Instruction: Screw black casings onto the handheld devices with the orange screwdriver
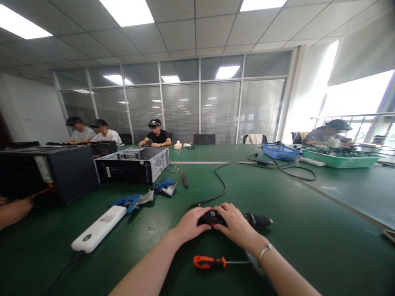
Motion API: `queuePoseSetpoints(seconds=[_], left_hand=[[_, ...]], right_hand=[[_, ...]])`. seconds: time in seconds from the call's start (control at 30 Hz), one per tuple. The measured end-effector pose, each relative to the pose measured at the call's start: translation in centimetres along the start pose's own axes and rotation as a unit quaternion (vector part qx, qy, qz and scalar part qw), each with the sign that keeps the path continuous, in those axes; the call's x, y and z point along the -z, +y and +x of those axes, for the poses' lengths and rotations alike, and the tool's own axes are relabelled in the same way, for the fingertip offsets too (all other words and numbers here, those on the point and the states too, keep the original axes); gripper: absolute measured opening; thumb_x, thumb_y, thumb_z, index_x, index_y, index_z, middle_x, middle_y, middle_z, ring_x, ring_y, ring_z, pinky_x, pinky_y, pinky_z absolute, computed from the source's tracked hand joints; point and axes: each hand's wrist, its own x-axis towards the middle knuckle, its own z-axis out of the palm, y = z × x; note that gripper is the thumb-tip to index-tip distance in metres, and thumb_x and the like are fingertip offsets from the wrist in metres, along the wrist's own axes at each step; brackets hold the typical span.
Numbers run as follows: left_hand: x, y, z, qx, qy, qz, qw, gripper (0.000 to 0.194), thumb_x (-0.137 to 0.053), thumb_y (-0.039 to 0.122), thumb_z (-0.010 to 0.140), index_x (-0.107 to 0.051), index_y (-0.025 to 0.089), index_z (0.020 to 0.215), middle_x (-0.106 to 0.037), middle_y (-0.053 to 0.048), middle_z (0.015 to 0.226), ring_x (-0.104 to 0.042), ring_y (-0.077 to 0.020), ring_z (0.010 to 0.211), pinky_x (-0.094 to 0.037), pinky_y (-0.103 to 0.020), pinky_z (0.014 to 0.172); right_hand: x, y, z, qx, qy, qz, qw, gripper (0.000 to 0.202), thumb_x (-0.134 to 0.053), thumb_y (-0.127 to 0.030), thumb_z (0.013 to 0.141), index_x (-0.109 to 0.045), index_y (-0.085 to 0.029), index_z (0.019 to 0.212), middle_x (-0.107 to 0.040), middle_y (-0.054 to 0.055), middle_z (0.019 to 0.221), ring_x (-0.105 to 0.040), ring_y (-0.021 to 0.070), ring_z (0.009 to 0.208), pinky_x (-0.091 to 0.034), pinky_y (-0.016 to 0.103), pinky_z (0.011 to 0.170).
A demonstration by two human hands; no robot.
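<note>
A black corded power tool [257, 219] lies crosswise on the green table, its narrow nose with a metal tip pointing right. My left hand [193, 224] is closed around the cord end of its body. Just right of that, my right hand [231, 221] grips the middle of the body, and a small red part shows between the two hands. An orange and black screwdriver [210, 262] rests on the table below my hands, its shaft reaching toward my right wrist.
A white power strip [98, 229] and blue-grey gloves [132, 202] lie to the left. Behind them stand an open computer case [132, 164] and a dark case [74, 176], with another person's hand [14, 211] at it. A blue basket [280, 152] and green basket [342, 159] sit far right.
</note>
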Motion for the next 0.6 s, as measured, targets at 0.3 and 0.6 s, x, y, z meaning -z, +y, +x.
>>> queuePoseSetpoints(seconds=[0.3,0.6], left_hand=[[0.0,-0.1,0.0,-0.013,-0.005,0.005,1.000,0.062,-0.072,0.032,0.078,-0.049,0.025,0.135,-0.057,-0.006,0.134,-0.052,-0.0264,0.123,-0.038,-0.041,0.107],[-0.4,-0.7,-0.2,-0.015,-0.004,0.020,1.000,0.066,-0.070,0.035,0.080,-0.044,0.021,0.140,-0.054,-0.009,0.137,-0.051,-0.0260,0.125,-0.037,-0.040,0.108]], right_hand=[[-0.2,0.1,0.1,0.003,-0.020,-0.023,1.000,0.045,-0.049,-0.045,0.091,-0.051,-0.027,0.133,-0.061,0.010,0.111,-0.053,0.0269,0.104,-0.040,0.043,0.092],[-1.1,0.7,-0.1,0.028,-0.006,-0.039,0.999,0.046,-0.043,-0.045,0.094,-0.046,-0.029,0.137,-0.061,0.009,0.113,-0.054,0.0262,0.102,-0.040,0.044,0.091]])
